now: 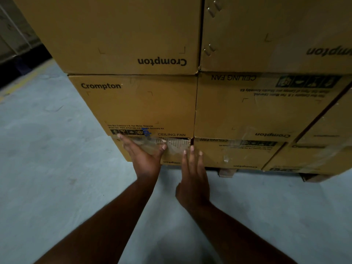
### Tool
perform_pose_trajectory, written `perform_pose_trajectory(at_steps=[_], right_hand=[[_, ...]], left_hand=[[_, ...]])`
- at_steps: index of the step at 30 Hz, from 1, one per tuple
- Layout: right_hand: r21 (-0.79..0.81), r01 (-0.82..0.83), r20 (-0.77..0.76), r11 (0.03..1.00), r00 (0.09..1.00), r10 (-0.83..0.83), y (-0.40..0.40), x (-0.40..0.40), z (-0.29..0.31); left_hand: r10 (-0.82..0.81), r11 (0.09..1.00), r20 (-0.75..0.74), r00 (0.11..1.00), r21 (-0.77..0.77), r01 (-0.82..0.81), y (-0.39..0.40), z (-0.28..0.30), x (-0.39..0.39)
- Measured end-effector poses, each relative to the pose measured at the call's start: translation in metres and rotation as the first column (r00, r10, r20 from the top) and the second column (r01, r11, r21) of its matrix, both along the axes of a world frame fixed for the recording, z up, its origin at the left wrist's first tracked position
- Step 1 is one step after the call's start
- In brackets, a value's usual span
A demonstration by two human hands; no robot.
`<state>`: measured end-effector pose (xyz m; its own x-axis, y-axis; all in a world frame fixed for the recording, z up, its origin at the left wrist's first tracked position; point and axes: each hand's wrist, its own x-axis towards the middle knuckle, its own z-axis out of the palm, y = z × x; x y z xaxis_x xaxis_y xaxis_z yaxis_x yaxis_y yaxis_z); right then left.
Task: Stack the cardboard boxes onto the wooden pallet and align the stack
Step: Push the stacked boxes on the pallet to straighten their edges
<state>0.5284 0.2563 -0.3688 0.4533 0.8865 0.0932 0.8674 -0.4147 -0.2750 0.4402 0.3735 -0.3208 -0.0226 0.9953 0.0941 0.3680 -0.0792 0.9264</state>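
Against the bottom box (152, 149), both flat open hands (144, 155) (193, 176).

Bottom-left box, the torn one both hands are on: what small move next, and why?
Probably a short, even push straight in. Both the left hand and right hand lie flat and open against the bottom-left box, gripping nothing. Its front face appears to sit slightly proud of the box above, so nudging it back should square the column. Its torn upper edge suggests keeping the pressure low on the face.
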Motion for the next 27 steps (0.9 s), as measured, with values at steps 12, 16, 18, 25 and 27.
perform_pose_trajectory(at_steps=[12, 16, 18, 25, 27], right_hand=[[-0.071, 0.111, -0.08, 0.991, 0.99, -0.117, 0.011, -0.009, 0.0], [-0.088, 0.168, -0.195, 0.982, 0.964, -0.183, 0.023, -0.02, 0.004], [-0.102, 0.179, -0.226, 0.979, 0.954, -0.198, 0.027, -0.023, 0.006], [-0.072, 0.166, -0.262, 0.984, 0.948, -0.179, 0.032, -0.02, 0.002], [-0.013, 0.118, -0.291, 0.993, 0.95, -0.116, 0.026, -0.014, -0.003]], left_hand=[[0.047, 0.984, 0.01, 0.999, -0.175, -0.044, 0.015, -0.012, 0.005], [0.041, 0.986, 0.016, 0.999, -0.163, -0.038, 0.014, -0.014, 0.007], [0.037, 0.986, 0.012, 0.999, -0.163, -0.035, 0.013, -0.014, 0.007], [0.025, 0.987, -0.03, 0.999, -0.157, -0.029, 0.015, -0.016, 0.005], [0.01, 0.988, -0.054, 0.998, -0.152, -0.018, 0.013, -0.017, 0.0]])
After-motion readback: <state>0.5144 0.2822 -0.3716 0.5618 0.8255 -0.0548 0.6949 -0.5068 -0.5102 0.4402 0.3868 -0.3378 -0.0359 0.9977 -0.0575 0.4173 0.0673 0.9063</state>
